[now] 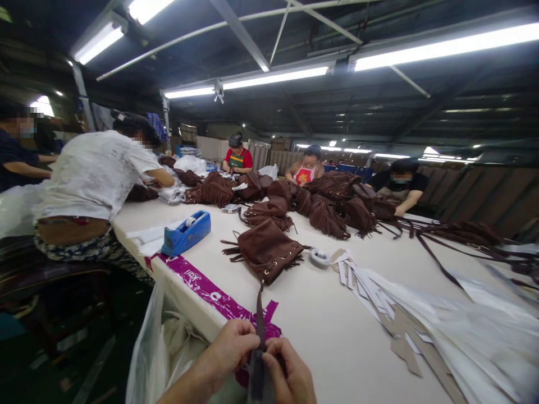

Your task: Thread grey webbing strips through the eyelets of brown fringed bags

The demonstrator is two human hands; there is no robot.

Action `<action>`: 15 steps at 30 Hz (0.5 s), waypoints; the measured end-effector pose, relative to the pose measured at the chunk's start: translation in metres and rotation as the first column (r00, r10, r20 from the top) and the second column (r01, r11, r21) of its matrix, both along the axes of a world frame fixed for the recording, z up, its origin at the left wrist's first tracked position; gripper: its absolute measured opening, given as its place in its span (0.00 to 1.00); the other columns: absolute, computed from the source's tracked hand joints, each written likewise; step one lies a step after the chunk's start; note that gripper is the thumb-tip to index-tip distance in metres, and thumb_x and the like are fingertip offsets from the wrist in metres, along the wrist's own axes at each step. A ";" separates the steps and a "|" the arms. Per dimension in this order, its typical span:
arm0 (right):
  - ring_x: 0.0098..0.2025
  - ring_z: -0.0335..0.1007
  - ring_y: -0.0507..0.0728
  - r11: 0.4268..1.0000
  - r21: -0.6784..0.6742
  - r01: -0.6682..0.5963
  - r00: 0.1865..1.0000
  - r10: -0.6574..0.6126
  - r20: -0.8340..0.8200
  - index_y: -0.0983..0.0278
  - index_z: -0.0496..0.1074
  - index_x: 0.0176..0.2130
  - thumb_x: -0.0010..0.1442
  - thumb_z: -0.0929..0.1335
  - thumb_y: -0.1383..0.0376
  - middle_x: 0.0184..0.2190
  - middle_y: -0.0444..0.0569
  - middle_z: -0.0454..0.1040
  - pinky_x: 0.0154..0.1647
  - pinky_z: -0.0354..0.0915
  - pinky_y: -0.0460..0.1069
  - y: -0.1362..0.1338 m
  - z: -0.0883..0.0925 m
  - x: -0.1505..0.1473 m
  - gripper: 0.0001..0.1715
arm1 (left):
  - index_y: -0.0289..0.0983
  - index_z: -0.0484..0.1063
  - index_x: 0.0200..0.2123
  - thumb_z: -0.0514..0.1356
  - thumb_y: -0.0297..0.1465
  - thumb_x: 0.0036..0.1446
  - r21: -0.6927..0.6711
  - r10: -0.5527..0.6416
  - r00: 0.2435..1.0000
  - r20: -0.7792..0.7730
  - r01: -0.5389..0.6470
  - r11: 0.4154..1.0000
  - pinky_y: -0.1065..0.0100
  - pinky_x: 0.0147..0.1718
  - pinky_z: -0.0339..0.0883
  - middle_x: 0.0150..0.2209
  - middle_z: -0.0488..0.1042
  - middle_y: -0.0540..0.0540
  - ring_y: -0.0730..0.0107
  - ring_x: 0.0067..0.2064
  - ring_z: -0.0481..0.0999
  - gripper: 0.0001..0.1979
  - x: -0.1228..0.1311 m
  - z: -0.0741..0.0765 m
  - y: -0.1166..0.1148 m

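Note:
A dark brown strap (260, 314) runs from a fringed brown bag (267, 247) on the table down toward me. My left hand (233, 349) pinches the strap's left edge between thumb and fingers. On its other side, my right hand (290, 370) is closed on the same strap a little lower down. Below my hands the strap looks wider and greyish, perhaps wrapped in something; its lower end runs out of view. The bag lies with its eyelet-lined opening toward my right, and a white wrapped roll (320, 257) rests at its right side.
A blue tape dispenser (186, 233) stands at the table's left edge near purple printed tape (210, 292). Paper strips (366, 286) and clear plastic sheets (471, 331) lie at right. Brown bags (328, 207) are heaped behind, with several people around the table.

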State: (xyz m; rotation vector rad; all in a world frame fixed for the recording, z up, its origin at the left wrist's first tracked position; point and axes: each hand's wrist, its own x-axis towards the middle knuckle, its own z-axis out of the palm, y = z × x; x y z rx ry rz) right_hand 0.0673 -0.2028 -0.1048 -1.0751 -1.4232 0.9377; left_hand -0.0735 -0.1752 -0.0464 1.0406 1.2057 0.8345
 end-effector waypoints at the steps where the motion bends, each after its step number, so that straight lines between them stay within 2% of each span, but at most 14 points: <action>1: 0.24 0.61 0.52 0.999 -0.034 -0.043 0.998 0.041 -0.043 0.62 0.64 0.27 0.57 0.65 0.47 0.23 0.43 0.69 0.26 0.59 0.45 0.003 0.003 0.000 0.21 | 0.38 0.61 0.18 0.59 0.33 0.37 0.013 -0.011 1.000 -0.008 0.011 1.000 0.76 0.15 0.42 0.11 0.57 0.58 0.80 0.14 0.52 0.08 -0.002 0.003 0.001; 3: 0.23 0.59 0.51 0.979 -0.122 -0.163 0.980 0.146 -0.137 0.62 0.63 0.26 0.54 0.68 0.45 0.21 0.42 0.66 0.25 0.57 0.45 0.010 0.012 0.000 0.24 | 0.37 0.62 0.19 0.59 0.33 0.38 0.039 -0.040 0.999 -0.009 0.040 0.998 0.76 0.16 0.43 0.11 0.58 0.58 0.80 0.16 0.53 0.08 -0.006 0.010 0.003; 7: 0.21 0.57 0.49 0.893 -0.248 -0.376 0.903 0.294 -0.312 0.63 0.62 0.25 0.48 0.71 0.44 0.18 0.39 0.64 0.24 0.54 0.45 0.022 0.033 0.001 0.27 | 0.36 0.64 0.21 0.61 0.38 0.43 0.111 -0.131 0.990 0.045 0.126 0.986 0.75 0.17 0.46 0.15 0.62 0.55 0.78 0.18 0.58 0.12 -0.017 0.025 0.004; 9: 0.21 0.57 0.49 0.876 -0.256 -0.410 0.880 0.306 -0.363 0.63 0.62 0.26 0.47 0.72 0.44 0.18 0.40 0.65 0.25 0.54 0.45 0.024 0.041 0.001 0.27 | 0.34 0.67 0.24 0.60 0.40 0.47 0.167 -0.193 0.977 0.093 0.176 0.970 0.75 0.19 0.50 0.19 0.66 0.52 0.77 0.20 0.61 0.13 -0.023 0.030 0.002; 11: 0.21 0.59 0.49 0.880 -0.246 -0.407 0.878 0.302 -0.370 0.63 0.63 0.25 0.47 0.73 0.45 0.19 0.40 0.66 0.25 0.55 0.45 0.026 0.045 0.000 0.27 | 0.33 0.71 0.29 0.62 0.37 0.46 0.222 -0.236 0.963 0.127 0.204 0.953 0.74 0.22 0.54 0.23 0.70 0.49 0.76 0.22 0.64 0.12 -0.028 0.029 0.002; 13: 0.22 0.61 0.50 0.893 -0.233 -0.385 0.888 0.290 -0.357 0.63 0.63 0.25 0.46 0.73 0.46 0.19 0.41 0.67 0.25 0.56 0.45 0.027 0.044 -0.002 0.27 | 0.32 0.72 0.30 0.64 0.32 0.44 0.254 -0.235 0.963 0.134 0.196 0.947 0.73 0.23 0.57 0.25 0.71 0.49 0.75 0.23 0.65 0.10 -0.032 0.022 0.003; 15: 0.22 0.63 0.51 0.900 -0.232 -0.370 0.897 0.280 -0.342 0.63 0.63 0.25 0.46 0.74 0.45 0.19 0.41 0.68 0.25 0.57 0.46 0.028 0.040 -0.001 0.27 | 0.33 0.71 0.28 0.65 0.32 0.43 0.258 -0.209 0.968 0.136 0.169 0.951 0.72 0.23 0.57 0.22 0.70 0.50 0.74 0.22 0.66 0.09 -0.034 0.010 0.006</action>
